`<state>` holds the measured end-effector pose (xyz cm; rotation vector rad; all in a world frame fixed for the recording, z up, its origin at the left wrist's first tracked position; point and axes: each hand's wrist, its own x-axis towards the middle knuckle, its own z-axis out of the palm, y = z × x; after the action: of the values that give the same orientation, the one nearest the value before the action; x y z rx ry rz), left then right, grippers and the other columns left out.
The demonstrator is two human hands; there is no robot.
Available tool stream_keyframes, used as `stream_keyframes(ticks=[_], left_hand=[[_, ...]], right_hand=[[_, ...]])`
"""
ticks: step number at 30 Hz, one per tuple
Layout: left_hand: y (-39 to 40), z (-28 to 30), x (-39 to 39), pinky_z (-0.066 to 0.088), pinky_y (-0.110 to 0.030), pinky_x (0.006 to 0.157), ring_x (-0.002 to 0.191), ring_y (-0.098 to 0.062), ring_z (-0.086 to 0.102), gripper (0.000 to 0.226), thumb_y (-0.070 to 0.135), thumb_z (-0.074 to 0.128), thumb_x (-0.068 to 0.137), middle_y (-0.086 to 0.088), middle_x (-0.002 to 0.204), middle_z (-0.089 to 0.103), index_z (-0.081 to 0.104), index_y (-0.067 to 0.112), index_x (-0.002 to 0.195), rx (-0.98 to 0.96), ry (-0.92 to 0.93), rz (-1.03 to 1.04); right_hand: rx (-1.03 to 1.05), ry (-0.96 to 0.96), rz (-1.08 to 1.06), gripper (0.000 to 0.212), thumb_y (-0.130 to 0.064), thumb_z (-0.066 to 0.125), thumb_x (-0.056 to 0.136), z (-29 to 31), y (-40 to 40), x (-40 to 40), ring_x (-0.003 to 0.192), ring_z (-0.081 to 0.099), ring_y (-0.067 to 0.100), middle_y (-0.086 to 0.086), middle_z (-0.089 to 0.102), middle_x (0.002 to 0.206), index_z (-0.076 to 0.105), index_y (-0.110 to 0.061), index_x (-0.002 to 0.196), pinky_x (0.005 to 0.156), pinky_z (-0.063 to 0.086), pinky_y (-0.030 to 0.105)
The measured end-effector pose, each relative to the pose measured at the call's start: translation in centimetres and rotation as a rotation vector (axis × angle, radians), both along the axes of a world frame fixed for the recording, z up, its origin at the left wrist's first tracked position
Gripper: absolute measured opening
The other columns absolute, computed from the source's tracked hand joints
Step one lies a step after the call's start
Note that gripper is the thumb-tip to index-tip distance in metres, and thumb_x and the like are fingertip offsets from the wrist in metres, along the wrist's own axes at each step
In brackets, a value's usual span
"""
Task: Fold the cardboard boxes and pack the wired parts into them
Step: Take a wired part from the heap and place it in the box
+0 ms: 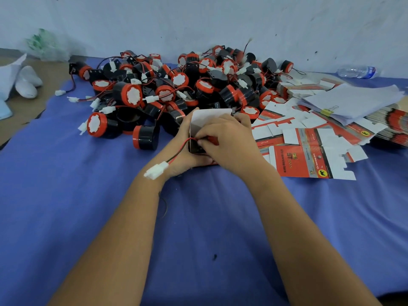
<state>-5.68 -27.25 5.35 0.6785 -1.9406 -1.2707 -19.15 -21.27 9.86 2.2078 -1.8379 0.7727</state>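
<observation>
— Cardboard box (199,120), where have you got it?

— Upright in my left hand (187,149), open end toward me, white flap raised, just in front of the heap of wired parts (176,85) on the blue tabletop (198,217). That grip is wrapped closed around its side and base.

— And your right hand (227,140)?

— Fingertips pinched on the red-and-black wire (178,151) at the box mouth. Its white connector (155,171) lies across my left wrist.

— Any print readable?

— On the flat box blanks (309,160) to my right: red panels, "ST" in gold, a black animal on a yellow oval. The small text is too blurred.
</observation>
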Motion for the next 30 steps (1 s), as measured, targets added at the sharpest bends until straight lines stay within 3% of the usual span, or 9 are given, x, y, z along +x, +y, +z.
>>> stream_keyframes(ticks=[5, 9, 14, 17, 19, 21, 23, 27, 30], left_hand=[[0.0, 0.1, 0.1, 0.051, -0.022, 0.092, 0.119, -0.007, 0.059, 0.085, -0.010, 0.077, 0.077, 0.003, 0.129, 0.057, 0.031, 0.014, 0.145, 0.014, 0.030, -0.010], [-0.1, -0.1, 0.2, 0.051, -0.019, 0.089, 0.117, -0.007, 0.060, 0.080, -0.003, 0.080, 0.077, 0.007, 0.125, 0.058, 0.036, 0.020, 0.141, 0.003, 0.043, 0.004], [-0.4, 0.3, 0.1, 0.042, -0.045, 0.108, 0.129, -0.021, 0.043, 0.075, 0.024, 0.088, 0.071, 0.004, 0.133, 0.044, 0.042, 0.040, 0.128, -0.050, -0.168, 0.236], [-0.1, 0.4, -0.1, 0.048, -0.022, 0.100, 0.122, 0.003, 0.051, 0.091, 0.015, 0.087, 0.073, 0.019, 0.132, 0.048, 0.033, 0.044, 0.140, -0.048, -0.010, 0.197], [0.1, 0.3, 0.0, 0.044, -0.009, 0.094, 0.120, 0.008, 0.048, 0.109, 0.008, 0.083, 0.077, 0.017, 0.137, 0.042, 0.011, 0.045, 0.150, -0.033, 0.023, 0.218], [0.5, 0.5, -0.3, 0.038, -0.017, 0.105, 0.133, -0.003, 0.038, 0.103, 0.003, 0.073, 0.082, 0.010, 0.145, 0.029, 0.007, 0.042, 0.152, -0.104, 0.042, 0.321], [1.4, 1.1, -0.7, 0.042, -0.026, 0.105, 0.126, -0.008, 0.043, 0.075, 0.001, 0.060, 0.084, 0.005, 0.140, 0.037, 0.029, 0.037, 0.142, -0.224, 0.196, 0.442], [2.5, 2.6, -1.1, 0.049, -0.027, 0.065, 0.072, -0.009, 0.057, 0.024, 0.017, 0.049, 0.088, 0.001, 0.094, 0.062, 0.054, 0.031, 0.107, -0.159, 0.398, 0.480], [2.2, 3.6, -0.8, 0.050, -0.024, 0.053, 0.058, -0.017, 0.062, 0.029, 0.036, 0.041, 0.094, -0.005, 0.087, 0.069, 0.058, 0.028, 0.117, 0.109, 0.421, 0.286]], right_hand=[[0.129, 0.117, 0.065, 0.016, -0.027, 0.062, 0.090, 1.3, -0.9, 0.2, 0.119, 0.045, 0.014, -0.009, 0.066, 0.109, 0.075, -0.025, 0.098, 0.099, 0.022, 0.028], [0.156, 0.076, 0.067, 0.015, -0.018, 0.060, 0.085, 1.6, -1.0, 0.2, 0.100, 0.055, 0.020, -0.001, 0.068, 0.095, 0.075, -0.017, 0.089, 0.091, 0.042, 0.039], [-0.126, -0.617, -0.076, 0.017, -0.006, 0.066, 0.080, 0.6, 0.1, -0.9, 0.087, 0.056, 0.020, 0.003, 0.064, 0.091, 0.070, -0.022, 0.083, 0.076, 0.048, 0.034], [-0.081, -1.138, -0.047, 0.021, 0.001, 0.061, 0.085, 0.3, 0.5, -1.3, 0.071, 0.062, 0.008, -0.004, 0.070, 0.079, 0.072, -0.016, 0.084, 0.066, 0.050, 0.018], [-0.087, -1.294, 0.002, 0.021, 0.006, 0.059, 0.086, 0.0, 1.0, -1.8, 0.064, 0.061, 0.011, -0.001, 0.069, 0.074, 0.070, -0.012, 0.083, 0.062, 0.049, 0.018], [-0.101, -1.301, 0.034, 0.015, 0.007, 0.059, 0.087, -0.3, 1.3, -1.9, 0.066, 0.061, 0.013, 0.006, 0.068, 0.078, 0.069, -0.003, 0.090, 0.064, 0.050, 0.021], [-0.181, -1.260, 0.050, 0.012, 0.008, 0.060, 0.087, -0.2, 1.5, -1.7, 0.071, 0.064, 0.013, 0.009, 0.068, 0.081, 0.069, 0.002, 0.093, 0.067, 0.053, 0.022], [-0.521, -0.782, 0.039, 0.014, 0.011, 0.063, 0.084, -0.2, 1.6, -1.2, 0.087, 0.065, 0.030, 0.018, 0.066, 0.092, 0.071, 0.004, 0.092, 0.077, 0.054, 0.038], [-0.623, -0.470, 0.103, 0.010, 0.010, 0.066, 0.083, -0.8, 1.4, -0.3, 0.086, 0.063, 0.026, 0.020, 0.065, 0.094, 0.073, 0.007, 0.090, 0.074, 0.049, 0.026]])
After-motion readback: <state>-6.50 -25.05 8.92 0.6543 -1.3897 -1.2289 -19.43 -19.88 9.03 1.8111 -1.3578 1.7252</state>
